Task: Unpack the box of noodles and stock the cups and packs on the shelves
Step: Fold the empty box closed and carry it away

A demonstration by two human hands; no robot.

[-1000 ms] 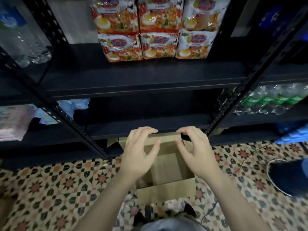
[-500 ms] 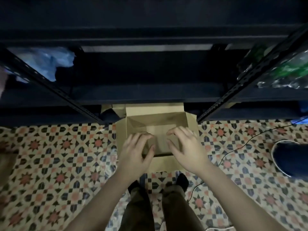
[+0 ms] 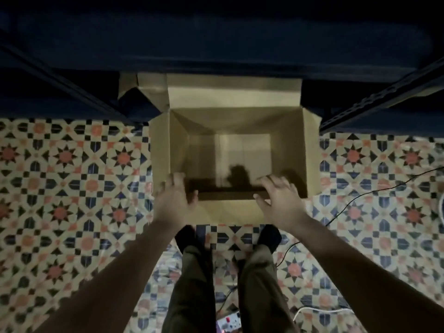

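Observation:
An open brown cardboard box (image 3: 289, 150) stands on the floor under the front of the dark shelf unit (image 3: 216, 44). Its flaps are folded outward and its inside looks bare, apart from the shadows of my hands. My left hand (image 3: 174, 203) is at the left end of the box's near rim with the fingers spread, and my right hand (image 3: 281, 203) is at the right end in the same pose. Neither hand holds anything. No noodle cups or packs are in view.
The patterned tile floor (image 3: 72, 188) surrounds the box. My legs and dark-socked feet (image 3: 269, 236) stand just behind it. A black cable (image 3: 360, 194) runs across the floor at right, and a power strip (image 3: 228, 320) lies between my legs. Slanted shelf uprights (image 3: 384, 94) flank the box.
My view has dropped from the noodle packs on the shelf to the box on the floor. Both hands have gone down and spread apart to the box's near rim.

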